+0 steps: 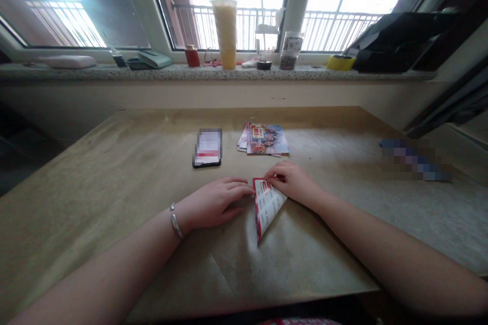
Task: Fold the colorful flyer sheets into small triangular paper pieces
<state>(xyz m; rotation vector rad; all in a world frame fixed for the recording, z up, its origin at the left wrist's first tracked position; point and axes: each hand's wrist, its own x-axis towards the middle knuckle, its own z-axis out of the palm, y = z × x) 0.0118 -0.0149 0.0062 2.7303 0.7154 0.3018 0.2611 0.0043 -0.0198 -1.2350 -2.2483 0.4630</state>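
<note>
You seem mid-fold: the triangular paper (pixel 268 205) lies on the table (pixel 95 203), nearer you than the card stack (pixel 268 139). Your right hand's (pixel 292 180) curled fingers touch it, pinching or pressing, I cannot tell; your left hand (pixel 215 203), loosely spread, grips nothing. The next move likely calls for aligned edges. Right of the stack, there's room.

Silver gapped cuff bracelet (pixel 176 226) on left wrist (pixel 182 219); forearms (pixel 133 259) bare; red patterned clothing (pixel 301 322) at lap.
</note>
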